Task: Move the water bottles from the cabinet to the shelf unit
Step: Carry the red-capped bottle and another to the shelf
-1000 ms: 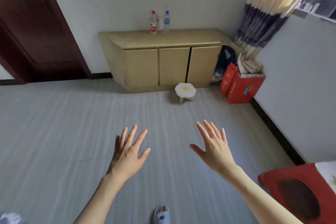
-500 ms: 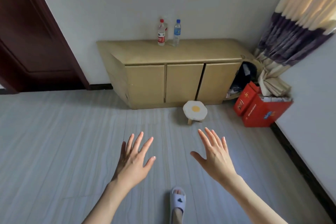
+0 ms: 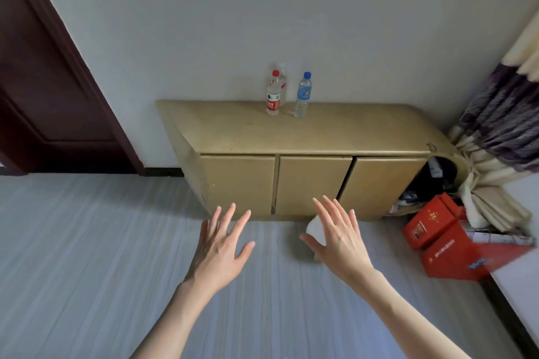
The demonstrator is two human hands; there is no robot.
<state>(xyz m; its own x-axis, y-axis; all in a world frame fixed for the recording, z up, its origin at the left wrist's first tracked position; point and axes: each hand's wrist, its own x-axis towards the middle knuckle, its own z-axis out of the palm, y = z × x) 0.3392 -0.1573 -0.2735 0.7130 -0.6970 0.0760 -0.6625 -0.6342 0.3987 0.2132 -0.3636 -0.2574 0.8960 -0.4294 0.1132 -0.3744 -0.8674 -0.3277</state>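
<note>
Upright on the cabinet point(image 3: 306, 134) top, near the wall: red-capped bottle point(image 3: 273, 95), blue-capped bottle point(image 3: 302, 96) just beside it, a third bottle point(image 3: 282, 79) partly hidden behind the red-capped one. Left hand point(image 3: 220, 248) and right hand point(image 3: 339, 237) were raised over the floor point(image 3: 87, 242), fingers spread, holding nothing, well apart from the bottles. Red boxes point(image 3: 443, 239) sat right of the cabinet, under a curtain point(image 3: 495, 125).

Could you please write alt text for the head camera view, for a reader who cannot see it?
Two open, empty hands, left hand and right hand, reach forward over a grey floor toward a low tan cabinet. A red-capped bottle and a blue-capped bottle stand upright on its top by the wall. Red boxes sit at its right, near a curtain.
</note>
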